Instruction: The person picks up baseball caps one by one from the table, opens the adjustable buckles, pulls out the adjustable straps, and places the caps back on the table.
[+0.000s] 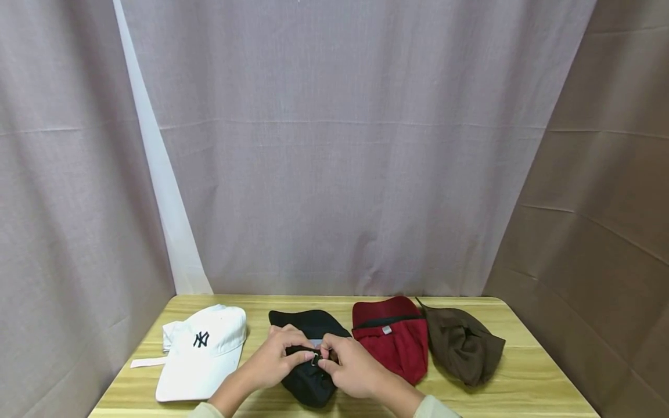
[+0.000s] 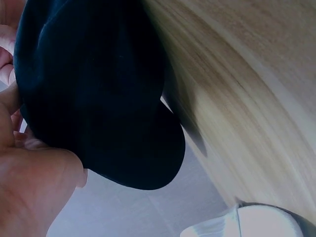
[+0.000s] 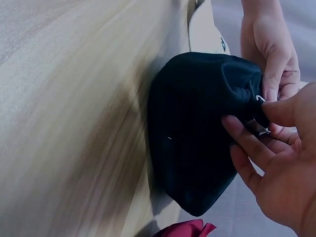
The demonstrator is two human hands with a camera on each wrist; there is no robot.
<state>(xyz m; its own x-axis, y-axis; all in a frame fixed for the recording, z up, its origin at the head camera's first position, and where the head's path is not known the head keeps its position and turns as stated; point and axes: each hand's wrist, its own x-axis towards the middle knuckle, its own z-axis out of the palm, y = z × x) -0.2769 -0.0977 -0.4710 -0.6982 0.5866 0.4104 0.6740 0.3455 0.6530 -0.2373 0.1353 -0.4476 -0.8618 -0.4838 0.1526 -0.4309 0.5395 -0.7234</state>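
Note:
A black cap [image 1: 309, 388] lies in the middle of the table, its brim pointing away from me. My left hand [image 1: 276, 356] pinches the strap side of its rear edge between thumb and fingers. Close beside it, my right hand [image 1: 351, 364] pinches the strap end next to a small metal buckle [image 1: 315, 359]. In the right wrist view, the right thumb and fingers meet at the strap by a silvery metal piece [image 3: 259, 98], with a small tag below. The left wrist view shows mostly the dark cloth of the cap [image 2: 98, 89]; the left fingertips are partly hidden there.
To the left sits a white cap [image 1: 209, 348] with a dark monogram and a loose strap. A dark red cap [image 1: 397, 348] lies right of the black one, touching or nearly touching a brown hat [image 1: 465, 345]. Grey curtains [image 1: 334, 145] stand behind the wooden table [image 1: 522, 371].

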